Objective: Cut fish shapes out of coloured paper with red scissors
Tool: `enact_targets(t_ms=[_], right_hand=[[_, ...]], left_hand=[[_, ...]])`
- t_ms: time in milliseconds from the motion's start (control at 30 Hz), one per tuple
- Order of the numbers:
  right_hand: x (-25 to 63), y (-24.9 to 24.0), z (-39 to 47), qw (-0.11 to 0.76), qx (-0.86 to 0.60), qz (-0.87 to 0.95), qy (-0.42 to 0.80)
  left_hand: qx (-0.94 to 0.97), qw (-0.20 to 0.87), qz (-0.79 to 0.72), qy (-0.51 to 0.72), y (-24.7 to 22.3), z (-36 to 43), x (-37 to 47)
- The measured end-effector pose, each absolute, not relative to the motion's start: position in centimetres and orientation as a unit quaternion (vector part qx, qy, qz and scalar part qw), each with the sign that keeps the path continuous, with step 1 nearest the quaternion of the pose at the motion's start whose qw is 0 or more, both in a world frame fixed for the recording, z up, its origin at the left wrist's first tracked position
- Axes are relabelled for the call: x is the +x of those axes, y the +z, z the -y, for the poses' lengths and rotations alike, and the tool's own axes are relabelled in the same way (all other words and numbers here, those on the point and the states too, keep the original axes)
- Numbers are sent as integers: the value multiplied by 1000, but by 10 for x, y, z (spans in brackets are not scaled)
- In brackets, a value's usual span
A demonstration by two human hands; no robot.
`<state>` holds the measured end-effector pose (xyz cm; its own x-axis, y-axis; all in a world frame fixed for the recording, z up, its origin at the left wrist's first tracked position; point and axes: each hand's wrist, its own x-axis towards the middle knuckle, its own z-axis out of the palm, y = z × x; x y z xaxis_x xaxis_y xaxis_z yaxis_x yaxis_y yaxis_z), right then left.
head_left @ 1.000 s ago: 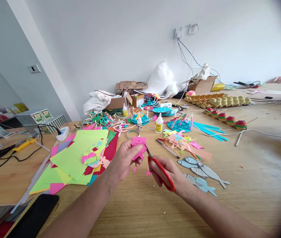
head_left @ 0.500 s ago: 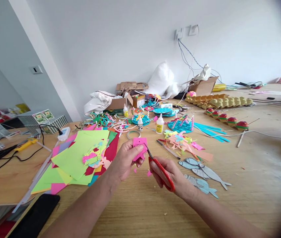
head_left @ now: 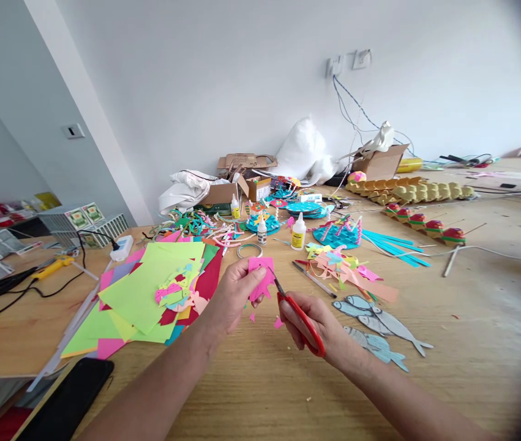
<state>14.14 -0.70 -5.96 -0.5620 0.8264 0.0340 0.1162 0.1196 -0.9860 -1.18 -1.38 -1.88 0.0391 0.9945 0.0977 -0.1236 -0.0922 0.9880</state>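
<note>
My left hand [head_left: 237, 293] pinches a small pink piece of paper [head_left: 262, 278] between thumb and fingers. In my right hand [head_left: 310, 318] are red-handled scissors [head_left: 303, 323], their blades at the right edge of the pink paper. Small pink scraps [head_left: 278, 322] lie on the wooden table [head_left: 288, 392] below. To the left, small cut paper shapes [head_left: 177, 293] rest on a stack of coloured sheets [head_left: 136, 288]. Grey-blue paper fish [head_left: 389, 324] lie to the right of my right hand.
Glue bottles [head_left: 297, 233], a tape ring [head_left: 250, 250], a pen [head_left: 315, 279] and paper strips [head_left: 356, 275] lie beyond my hands. Egg cartons [head_left: 430, 191] sit at the back right. A black phone [head_left: 70, 398] is at the lower left.
The view has shifted slightly, so most things appear a little further right. The pink paper is turned slightly in my left hand, and the scissors remain at its right edge.
</note>
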Motion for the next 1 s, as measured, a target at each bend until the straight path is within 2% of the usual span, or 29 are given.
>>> enact_targets(t_ms=[1000], right_hand=[[143, -53, 7, 310, -337, 704, 543]], left_hand=[[540, 511, -417, 523, -23, 11, -15]])
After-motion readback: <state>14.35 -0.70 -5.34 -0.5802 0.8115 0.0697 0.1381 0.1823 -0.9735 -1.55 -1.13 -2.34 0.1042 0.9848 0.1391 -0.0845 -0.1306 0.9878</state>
